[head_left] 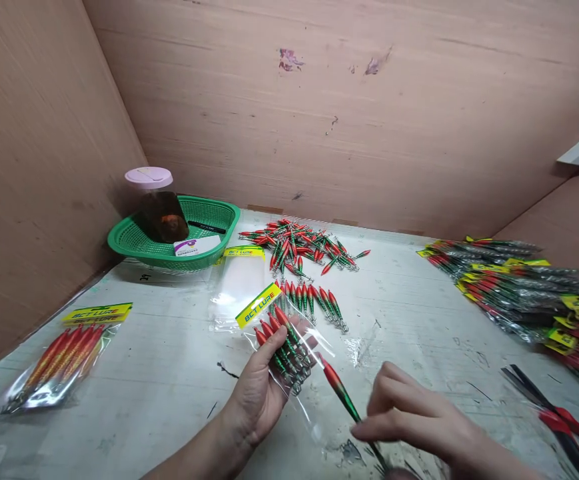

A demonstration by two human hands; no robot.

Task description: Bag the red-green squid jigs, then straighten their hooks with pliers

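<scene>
My left hand [262,383] is closed round a clear plastic bag [314,417] with a yellow "BCT LURE" header [258,305]. Several red-and-green squid jigs [282,340] lie side by side in it, hooks towards me, with my thumb across them. My right hand [414,413] is closed at the lower end of a single squid jig [342,387]. Its red tip points up and left, close to the bag's right edge; its hook end is partly hidden by my fingers. Just beyond the bag, a row of squid jigs [324,303] lies on the table.
A heap of squid jigs [299,247] lies at the back. Flat header bags [239,290] rest beside a green basket [214,203] holding a pink-lidded jar [164,217]. A filled bag [69,357] lies left; packed bags [509,280] and red-handled scissors [559,417] lie right.
</scene>
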